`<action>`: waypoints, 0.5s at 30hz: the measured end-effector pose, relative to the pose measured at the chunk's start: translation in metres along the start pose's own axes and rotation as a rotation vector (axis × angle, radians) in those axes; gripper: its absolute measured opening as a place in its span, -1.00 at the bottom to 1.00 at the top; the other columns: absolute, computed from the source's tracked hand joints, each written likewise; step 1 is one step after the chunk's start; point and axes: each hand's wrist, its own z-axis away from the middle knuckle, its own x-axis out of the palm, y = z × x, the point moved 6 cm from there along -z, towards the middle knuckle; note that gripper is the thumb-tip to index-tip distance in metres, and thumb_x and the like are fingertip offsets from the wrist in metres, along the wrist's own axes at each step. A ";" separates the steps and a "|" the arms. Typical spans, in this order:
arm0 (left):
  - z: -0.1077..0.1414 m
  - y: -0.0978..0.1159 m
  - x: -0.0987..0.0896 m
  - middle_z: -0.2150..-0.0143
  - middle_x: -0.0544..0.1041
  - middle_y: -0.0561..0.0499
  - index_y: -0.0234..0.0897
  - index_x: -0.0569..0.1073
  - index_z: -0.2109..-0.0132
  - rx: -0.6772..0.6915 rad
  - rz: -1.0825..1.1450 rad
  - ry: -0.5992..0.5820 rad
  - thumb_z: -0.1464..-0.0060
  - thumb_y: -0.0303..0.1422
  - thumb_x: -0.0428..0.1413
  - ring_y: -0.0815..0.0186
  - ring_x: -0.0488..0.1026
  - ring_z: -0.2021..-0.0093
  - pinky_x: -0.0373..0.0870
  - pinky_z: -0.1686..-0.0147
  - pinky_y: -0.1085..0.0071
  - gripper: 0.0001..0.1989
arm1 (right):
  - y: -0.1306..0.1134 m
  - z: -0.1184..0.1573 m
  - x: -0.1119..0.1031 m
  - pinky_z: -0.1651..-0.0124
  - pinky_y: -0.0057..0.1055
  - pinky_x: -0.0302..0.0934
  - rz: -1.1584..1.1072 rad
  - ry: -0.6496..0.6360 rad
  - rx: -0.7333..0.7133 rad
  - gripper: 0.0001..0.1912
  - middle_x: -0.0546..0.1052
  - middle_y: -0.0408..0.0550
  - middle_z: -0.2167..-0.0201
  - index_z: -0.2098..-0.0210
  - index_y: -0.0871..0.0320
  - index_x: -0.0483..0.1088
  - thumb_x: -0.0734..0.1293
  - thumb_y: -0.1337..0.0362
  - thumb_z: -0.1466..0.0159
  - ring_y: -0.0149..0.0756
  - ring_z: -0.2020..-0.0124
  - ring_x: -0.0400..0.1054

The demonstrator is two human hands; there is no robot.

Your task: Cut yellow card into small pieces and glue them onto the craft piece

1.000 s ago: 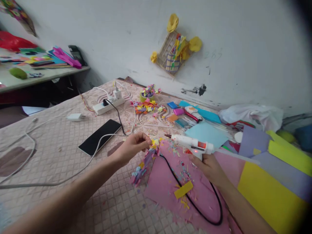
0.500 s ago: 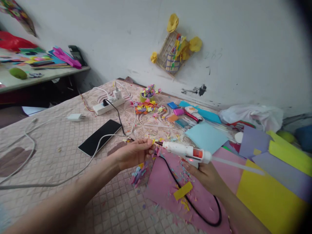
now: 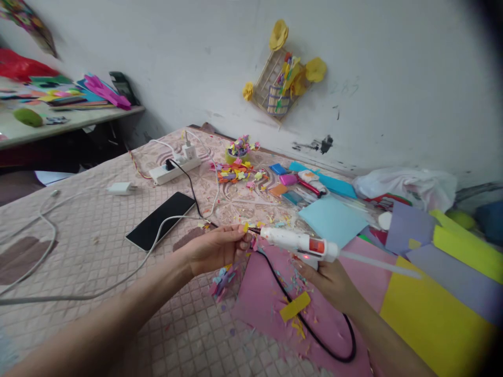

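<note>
R hand (image 3: 330,280) clamped on glue gun (image 3: 286,240), right of phone (image 3: 163,213); L hand (image 3: 215,247) pinching yellow bit (image 3: 245,228), also right of phone. Gun prob. light, stiff: grip handle. Bit prob. flimsy: pinch edge.

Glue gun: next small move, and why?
Probably a light squeeze of the glue gun with the right hand: its nozzle is at the yellow piece pinched by the left hand, and its red light is on. Whether glue is already out, I can't tell.

Two bare hands (image 3: 216,248), slim bare wrists (image 3: 184,264), uncovered forearms (image 3: 129,309)
</note>
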 end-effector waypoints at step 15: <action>0.000 0.000 -0.001 0.43 0.31 0.05 -0.36 0.37 0.43 -0.013 0.004 0.024 0.09 -0.50 0.16 0.52 0.22 0.47 0.19 0.53 0.61 -0.92 | -0.002 -0.001 -0.001 0.35 -0.38 0.26 -0.025 0.017 -0.013 -0.71 0.45 -0.12 0.53 0.44 0.12 0.38 0.14 0.13 -0.24 -0.24 0.45 0.33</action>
